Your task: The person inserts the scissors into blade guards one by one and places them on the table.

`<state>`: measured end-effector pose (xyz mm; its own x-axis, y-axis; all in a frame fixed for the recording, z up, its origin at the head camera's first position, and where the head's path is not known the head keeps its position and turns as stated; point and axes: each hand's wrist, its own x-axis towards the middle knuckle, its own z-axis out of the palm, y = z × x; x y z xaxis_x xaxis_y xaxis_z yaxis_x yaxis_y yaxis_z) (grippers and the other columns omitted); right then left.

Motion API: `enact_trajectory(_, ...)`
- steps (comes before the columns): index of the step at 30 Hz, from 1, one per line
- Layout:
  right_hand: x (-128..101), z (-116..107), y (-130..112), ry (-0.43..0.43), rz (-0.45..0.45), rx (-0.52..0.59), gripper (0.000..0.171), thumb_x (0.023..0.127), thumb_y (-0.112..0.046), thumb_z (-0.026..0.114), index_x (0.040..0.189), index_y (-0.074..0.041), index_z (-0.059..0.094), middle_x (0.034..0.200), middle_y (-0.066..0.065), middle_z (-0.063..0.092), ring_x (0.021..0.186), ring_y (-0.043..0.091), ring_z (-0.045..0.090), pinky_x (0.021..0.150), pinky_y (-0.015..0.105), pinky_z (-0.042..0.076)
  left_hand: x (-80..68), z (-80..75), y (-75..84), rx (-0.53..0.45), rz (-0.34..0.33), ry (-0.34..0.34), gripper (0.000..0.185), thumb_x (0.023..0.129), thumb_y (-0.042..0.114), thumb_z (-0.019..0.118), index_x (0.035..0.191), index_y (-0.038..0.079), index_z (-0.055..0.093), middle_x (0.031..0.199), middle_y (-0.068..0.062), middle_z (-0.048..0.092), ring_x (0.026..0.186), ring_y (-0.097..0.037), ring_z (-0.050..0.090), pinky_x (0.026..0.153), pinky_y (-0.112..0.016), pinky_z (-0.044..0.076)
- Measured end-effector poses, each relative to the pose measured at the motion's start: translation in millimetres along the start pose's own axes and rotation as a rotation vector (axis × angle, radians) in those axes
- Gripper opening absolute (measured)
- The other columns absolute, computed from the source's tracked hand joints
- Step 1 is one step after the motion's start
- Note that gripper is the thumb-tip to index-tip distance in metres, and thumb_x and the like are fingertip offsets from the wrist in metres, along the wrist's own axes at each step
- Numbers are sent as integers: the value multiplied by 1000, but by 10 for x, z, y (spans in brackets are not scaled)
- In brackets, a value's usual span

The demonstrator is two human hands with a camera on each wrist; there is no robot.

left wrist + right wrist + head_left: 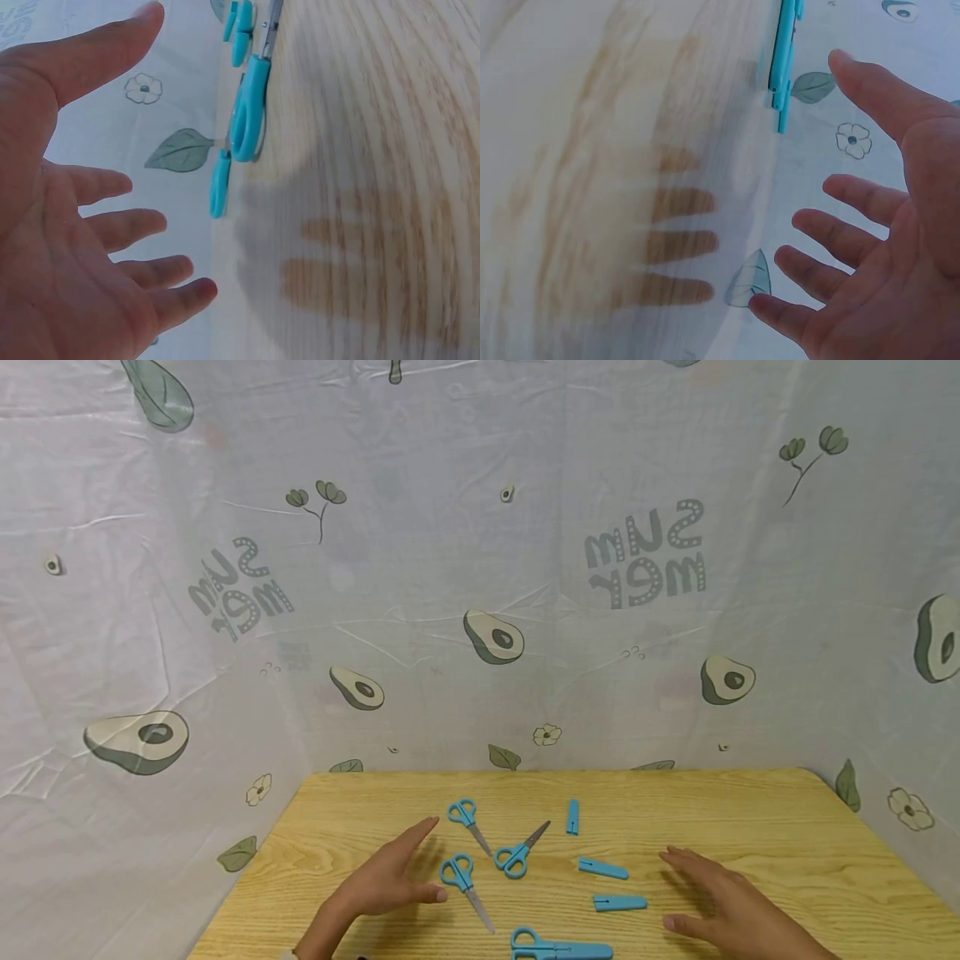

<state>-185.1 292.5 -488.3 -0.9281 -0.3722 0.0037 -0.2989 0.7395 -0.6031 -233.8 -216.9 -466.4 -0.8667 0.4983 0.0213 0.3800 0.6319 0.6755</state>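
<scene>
Several small blue scissors lie on the wooden table [750,810]. My left hand [408,868] hovers open, fingers spread, just left of one bare-bladed pair [465,881]. Two more bare pairs [468,822] [517,856] lie beyond it. A capped pair [558,947] lies at the front edge. Three loose blue blade covers [573,817] [602,867] [619,902] lie between my hands. My right hand [678,893] hovers open to the right of the covers. In the left wrist view the left hand [112,187] is empty, with scissors [251,105] beyond it. In the right wrist view the right hand [832,184] is empty near blue covers [784,60].
An avocado-print cloth [480,568] hangs as a backdrop behind and around the table. The table's far edge [555,771] meets the cloth. Bare wood shows to the right of my right hand.
</scene>
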Motion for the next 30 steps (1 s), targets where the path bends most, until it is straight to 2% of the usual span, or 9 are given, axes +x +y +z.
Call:
enact_trajectory(7,24,2,-24,5,-7,-12,86,96,-43,80,159,4,45,161,38,43,140,67,45,98,77,49,53,50,-42,48,22,16,110,88,41,91,170,4,26,173,-26,32,158,-54,32,122,-75,33)
enact_trajectory(11,63,5,-52,9,-31,-72,88,95,-50,80,159,0,47,161,31,48,140,61,49,100,63,57,123,62,-52,81,63,14,112,87,41,92,170,4,27,173,-24,32,159,-52,32,122,-74,33)
enact_trajectory(15,118,2,-79,-28,-53,-55,87,95,-50,79,160,-1,47,162,30,47,141,60,49,98,58,58,187,55,-77,78,84,-21,113,86,39,92,171,6,25,174,-23,31,159,-51,31,121,-75,34)
enact_trajectory(17,140,1,-85,-44,-50,-40,86,96,-49,78,161,-2,46,163,29,47,142,59,49,99,51,59,217,53,-102,76,92,-42,113,87,38,92,171,8,24,174,-21,31,160,-50,31,122,-75,34)
enact_trajectory(18,147,3,-85,-44,-59,-41,86,96,-49,78,161,-2,46,163,30,47,141,59,50,99,50,60,230,53,-112,75,98,-51,112,87,38,92,171,9,24,174,-21,32,160,-49,32,122,-75,34)
enact_trajectory(22,162,29,-81,-20,-94,-78,85,95,-53,78,159,-4,50,160,25,52,139,57,52,96,27,57,282,65,-152,86,125,-77,109,86,35,93,170,10,29,173,-18,36,159,-47,36,122,-72,36)
enact_trajectory(25,174,52,-81,5,-136,-98,83,94,-54,79,156,-5,53,158,23,56,137,55,54,96,25,56,320,78,-170,103,144,-85,104,86,34,93,168,8,35,170,-16,42,156,-45,42,122,-67,41)
enact_trajectory(28,205,69,-85,19,-180,-95,77,93,-54,80,150,-7,60,149,18,63,133,41,62,96,25,57,353,83,-171,101,163,-100,98,86,33,93,165,7,41,167,-13,47,154,-43,46,122,-62,44)
enact_trajectory(30,232,79,-98,23,-215,-81,70,92,-51,82,143,-6,65,140,12,69,124,28,67,93,26,58,377,87,-164,100,170,-108,95,86,32,94,163,8,44,166,-12,50,153,-42,48,122,-59,45)
